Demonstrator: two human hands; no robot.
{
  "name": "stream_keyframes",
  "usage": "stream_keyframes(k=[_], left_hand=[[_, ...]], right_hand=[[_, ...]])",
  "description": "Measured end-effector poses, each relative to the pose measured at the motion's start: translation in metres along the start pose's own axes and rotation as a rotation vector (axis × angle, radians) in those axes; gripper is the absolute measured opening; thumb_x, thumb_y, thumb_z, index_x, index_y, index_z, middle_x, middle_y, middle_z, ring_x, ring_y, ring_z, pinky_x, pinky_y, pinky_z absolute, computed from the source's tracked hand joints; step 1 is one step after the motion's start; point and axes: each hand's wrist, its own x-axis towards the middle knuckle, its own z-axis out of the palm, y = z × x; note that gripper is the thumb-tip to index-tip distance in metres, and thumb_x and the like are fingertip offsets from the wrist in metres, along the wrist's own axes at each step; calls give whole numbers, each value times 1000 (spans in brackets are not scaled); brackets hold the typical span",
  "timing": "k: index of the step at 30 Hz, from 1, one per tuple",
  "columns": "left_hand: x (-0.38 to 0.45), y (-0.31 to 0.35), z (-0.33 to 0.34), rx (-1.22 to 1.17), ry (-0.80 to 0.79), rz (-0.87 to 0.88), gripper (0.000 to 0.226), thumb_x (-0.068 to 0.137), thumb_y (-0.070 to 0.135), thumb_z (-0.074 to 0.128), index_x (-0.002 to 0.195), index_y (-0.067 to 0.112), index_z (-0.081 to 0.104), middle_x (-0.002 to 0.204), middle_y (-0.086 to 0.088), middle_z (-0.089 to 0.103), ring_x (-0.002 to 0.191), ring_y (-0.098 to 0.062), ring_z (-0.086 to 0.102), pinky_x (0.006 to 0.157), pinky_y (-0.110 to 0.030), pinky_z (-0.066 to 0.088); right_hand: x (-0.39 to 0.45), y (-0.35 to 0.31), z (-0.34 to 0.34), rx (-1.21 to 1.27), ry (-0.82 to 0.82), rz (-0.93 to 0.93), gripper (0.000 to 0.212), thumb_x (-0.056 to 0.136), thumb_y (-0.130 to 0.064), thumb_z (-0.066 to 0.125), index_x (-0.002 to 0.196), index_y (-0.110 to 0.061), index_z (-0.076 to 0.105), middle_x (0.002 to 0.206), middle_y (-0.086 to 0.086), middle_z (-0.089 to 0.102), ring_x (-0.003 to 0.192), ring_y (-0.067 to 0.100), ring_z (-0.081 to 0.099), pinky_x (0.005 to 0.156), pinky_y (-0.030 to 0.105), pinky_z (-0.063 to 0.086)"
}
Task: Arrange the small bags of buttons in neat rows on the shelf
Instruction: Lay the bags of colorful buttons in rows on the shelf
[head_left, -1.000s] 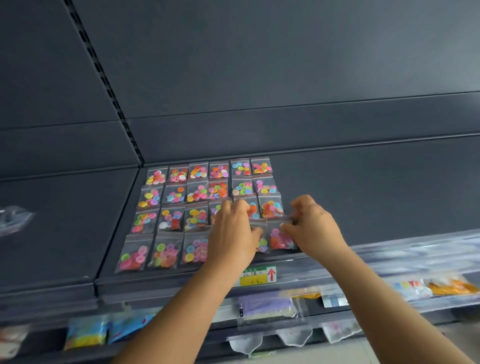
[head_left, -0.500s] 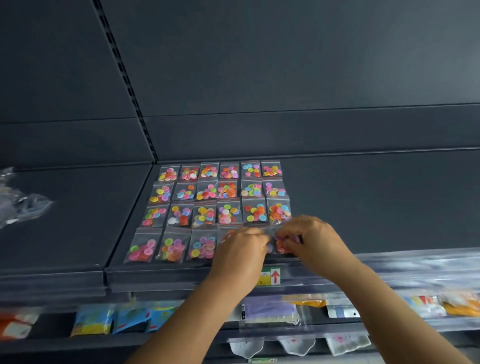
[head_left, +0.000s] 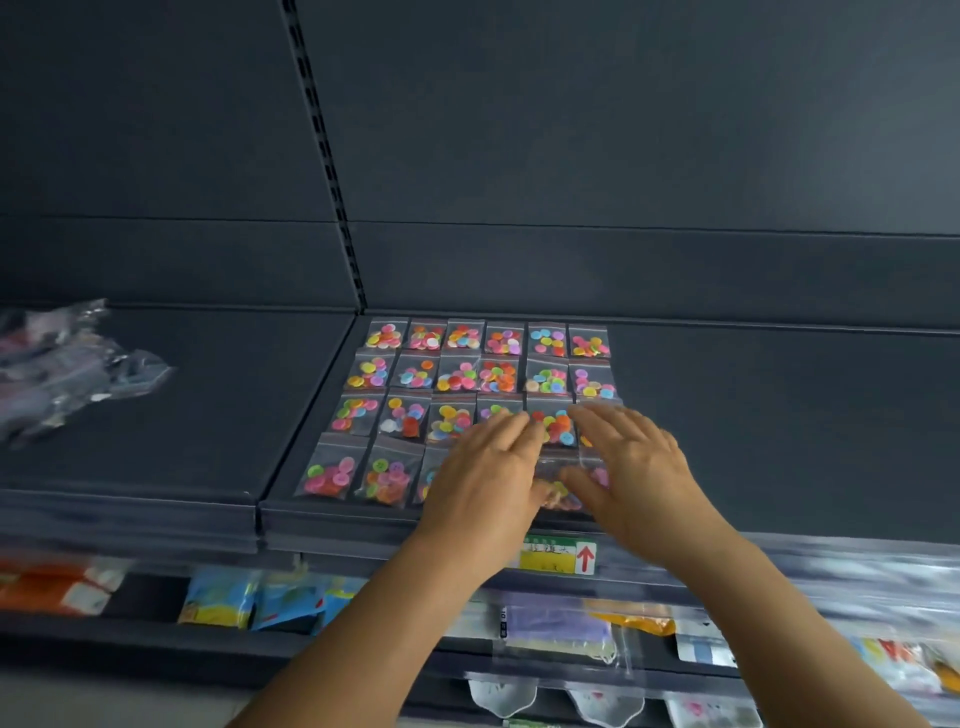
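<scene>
Two hands, left hand (head_left: 488, 467) and right hand (head_left: 631, 467), have let go and now lie flat with fingers wide on the last bag (head_left: 563, 491) at the shelf (head_left: 779, 415) front edge, so the rows look nearly done.

Glossy clear plastic bags (head_left: 382, 474) lie on matt dark shelf (head_left: 753, 415).

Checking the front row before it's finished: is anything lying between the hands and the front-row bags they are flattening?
Nothing visible. The left hand and right hand lie flat, directly on the front-row bags of the shelf, with no other item between.
</scene>
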Motion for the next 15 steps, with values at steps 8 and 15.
stream_keyframes(k=[8, 15], left_hand=[[-31, -65, -48, 37, 124, -150, 64, 94, 42, 49, 149, 21, 23, 153, 4, 27, 141, -15, 20, 114, -27, 16], [-84, -160, -96, 63, 183, -273, 60, 95, 42, 47, 147, 21, 28, 152, 4, 31, 139, -13, 25, 112, -24, 17]], right_hand=[[31, -82, 14, 28, 12, -137, 68, 92, -55, 38, 149, -30, 13, 156, -10, 18, 145, 12, 6, 114, 32, -1], [62, -192, 45, 76, -8, -258, 64, 92, -51, 41, 147, -24, 24, 152, -7, 28, 142, 14, 16, 115, 34, 11]])
